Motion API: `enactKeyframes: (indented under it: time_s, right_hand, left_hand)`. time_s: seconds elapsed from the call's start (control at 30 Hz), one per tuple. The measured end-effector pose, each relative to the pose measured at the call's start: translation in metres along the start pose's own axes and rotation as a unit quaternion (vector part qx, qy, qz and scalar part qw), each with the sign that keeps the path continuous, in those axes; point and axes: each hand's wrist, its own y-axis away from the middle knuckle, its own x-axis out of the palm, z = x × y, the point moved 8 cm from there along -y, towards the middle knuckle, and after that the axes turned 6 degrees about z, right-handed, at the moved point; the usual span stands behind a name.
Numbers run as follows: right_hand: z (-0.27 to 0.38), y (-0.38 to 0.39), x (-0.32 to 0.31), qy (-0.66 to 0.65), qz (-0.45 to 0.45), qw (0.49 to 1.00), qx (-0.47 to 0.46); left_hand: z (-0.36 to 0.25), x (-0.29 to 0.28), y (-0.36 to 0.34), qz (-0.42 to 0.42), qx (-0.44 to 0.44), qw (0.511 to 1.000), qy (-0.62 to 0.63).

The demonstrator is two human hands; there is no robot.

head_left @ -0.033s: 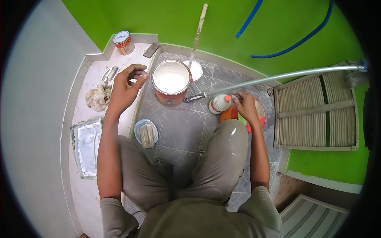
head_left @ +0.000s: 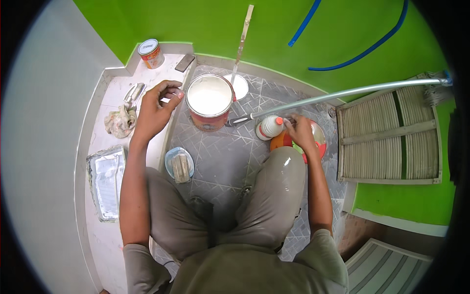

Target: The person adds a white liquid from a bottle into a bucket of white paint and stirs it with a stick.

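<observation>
Just left of a wide, round, reddish metal can (head_left: pixel 209 123) of white liquid, the left hand (head_left: pixel 159 105) is held with fingers curled; whether anything is pinched cannot be told. To the can's right, a tilted-looking white, orange-capped plastic bottle (head_left: pixel 269 129) is closely flanked by the right hand (head_left: pixel 302 133), its fingers bent, any grasp unclear.
</observation>
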Motion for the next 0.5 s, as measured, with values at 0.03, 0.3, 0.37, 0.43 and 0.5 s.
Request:
enactKeyframes:
  time_s: [0.03,0.3,0.37,0.43,0.5]
  right_hand:
    - [0.004,0.002,0.005,0.104,-0.016,0.993,-0.051]
    - [-0.043,-0.023,0.053,0.311,0.036,0.948,0.056]
    - [-0.052,-0.021,0.051,0.321,0.029,0.945,0.055]
    - [-0.03,-0.023,0.053,0.311,0.053,0.946,0.069]
    - [-0.007,-0.02,0.04,0.306,0.074,0.945,0.088]
  left_hand:
    - [-0.002,0.008,-0.002,0.017,0.001,1.0,-0.008]
    - [-0.032,0.034,0.004,0.057,0.017,0.998,-0.014]
    - [-0.043,0.042,0.007,0.062,0.034,0.997,-0.004]
    - [-0.046,0.047,0.014,0.066,0.042,0.997,-0.014]
    - [-0.053,0.062,0.019,0.089,0.062,0.994,-0.015]
